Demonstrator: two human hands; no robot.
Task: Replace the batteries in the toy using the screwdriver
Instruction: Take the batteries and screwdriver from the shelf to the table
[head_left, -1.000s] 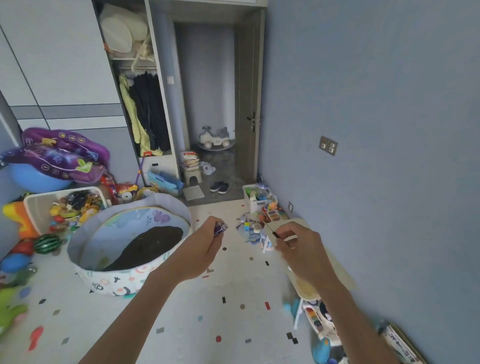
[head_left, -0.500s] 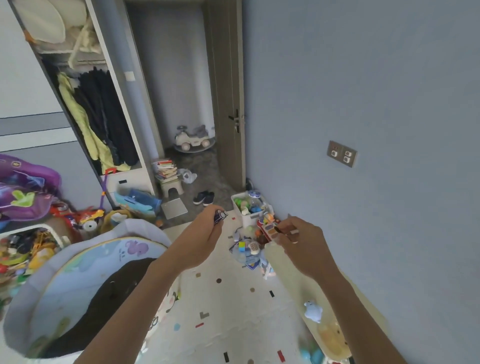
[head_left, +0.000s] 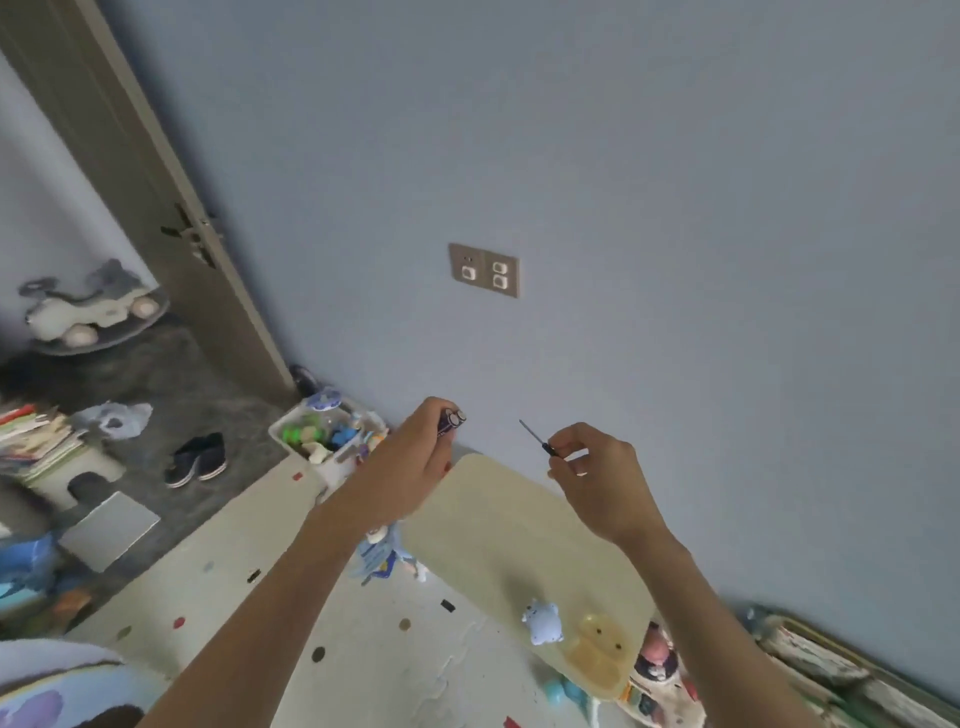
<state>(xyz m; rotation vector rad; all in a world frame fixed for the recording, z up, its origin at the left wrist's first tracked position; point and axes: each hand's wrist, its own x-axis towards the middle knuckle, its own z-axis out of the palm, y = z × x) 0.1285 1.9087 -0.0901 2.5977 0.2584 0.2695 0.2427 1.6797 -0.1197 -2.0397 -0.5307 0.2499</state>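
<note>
My left hand (head_left: 410, 462) is raised in front of the blue wall and pinches two dark purple batteries (head_left: 451, 420), their metal ends facing me. My right hand (head_left: 597, 480) holds a small screwdriver (head_left: 537, 439) by its dark handle, the thin shaft pointing up and to the left. Below both hands lies a small cream table (head_left: 498, 530). A light blue animal toy (head_left: 543, 621) and a yellow toy (head_left: 597, 644) rest on its near end.
A white bin of toys (head_left: 324, 439) stands by the wall near the open door (head_left: 171, 228). Shoes (head_left: 197, 460), a stool with books (head_left: 62, 462) and a ride-on car (head_left: 88, 306) sit in the hallway. Colourful toys (head_left: 654, 675) lie under the table. A wall socket (head_left: 484, 270) is above.
The view has swung right and tilted toward the wall. Both hands stayed raised with their objects, and the screwdriver's shaft now shows clearly above my right hand.
</note>
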